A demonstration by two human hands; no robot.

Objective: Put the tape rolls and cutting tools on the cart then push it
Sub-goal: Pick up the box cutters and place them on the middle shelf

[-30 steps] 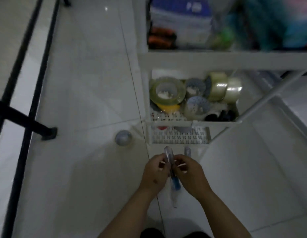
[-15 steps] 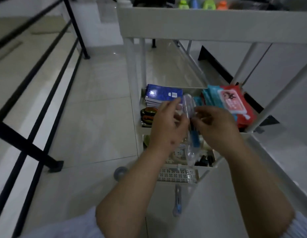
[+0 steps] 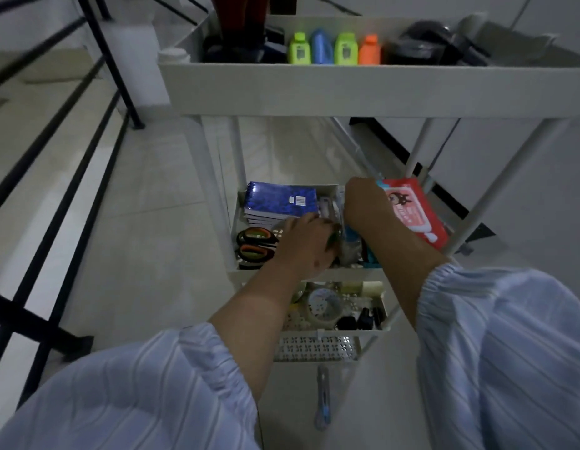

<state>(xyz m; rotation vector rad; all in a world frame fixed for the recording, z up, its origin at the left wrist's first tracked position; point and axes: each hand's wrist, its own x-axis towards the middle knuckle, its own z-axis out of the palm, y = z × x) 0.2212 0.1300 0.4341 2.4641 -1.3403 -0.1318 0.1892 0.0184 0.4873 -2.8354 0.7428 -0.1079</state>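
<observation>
Both hands reach into cart (image 3: 347,89) middle shelf. Left hand (image 3: 306,243) palm down, fingers curled, grip content unclear. Right hand (image 3: 366,203) bent at wrist; can't tell its grip either. Clear cutter package between them, blurred. Tape rolls (image 3: 324,308) on bottom shelf; scissors (image 3: 254,245) middle shelf left. Another cutter (image 3: 323,401) on white tile floor. Since half a second ago, hands dropped from mid-air into shelf.

place: home landing | cues: tiled floor (image 3: 158,196); black stair railing (image 3: 54,151); white storage cart (image 3: 347,89) with household bottles (image 3: 334,48)
</observation>
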